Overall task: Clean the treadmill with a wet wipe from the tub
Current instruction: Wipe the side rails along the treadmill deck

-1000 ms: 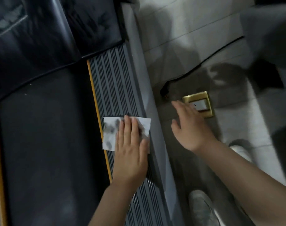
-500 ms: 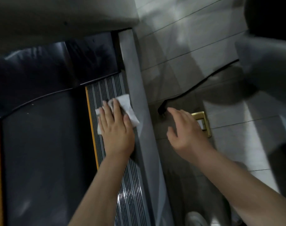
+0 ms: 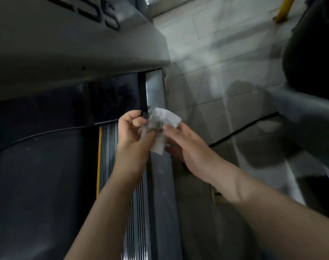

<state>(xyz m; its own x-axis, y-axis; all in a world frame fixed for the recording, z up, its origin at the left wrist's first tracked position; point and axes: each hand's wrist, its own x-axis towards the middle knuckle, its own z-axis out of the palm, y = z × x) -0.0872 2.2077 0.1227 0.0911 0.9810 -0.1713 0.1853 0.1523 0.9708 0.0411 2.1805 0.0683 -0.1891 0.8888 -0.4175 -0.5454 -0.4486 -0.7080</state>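
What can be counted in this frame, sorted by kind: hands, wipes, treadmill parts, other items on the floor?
Hands: 2, left hand and right hand, both holding the wipe
Wipes: 1, wet wipe, soiled grey
Treadmill parts: 3, belt, ribbed side rail, console
Floor items: 1, black cable
Total: 7

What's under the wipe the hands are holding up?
Below the wet wipe, held by the left hand and right hand, runs the treadmill's grey side rail. The wipe and fingers cover the stretch of rail directly beneath.
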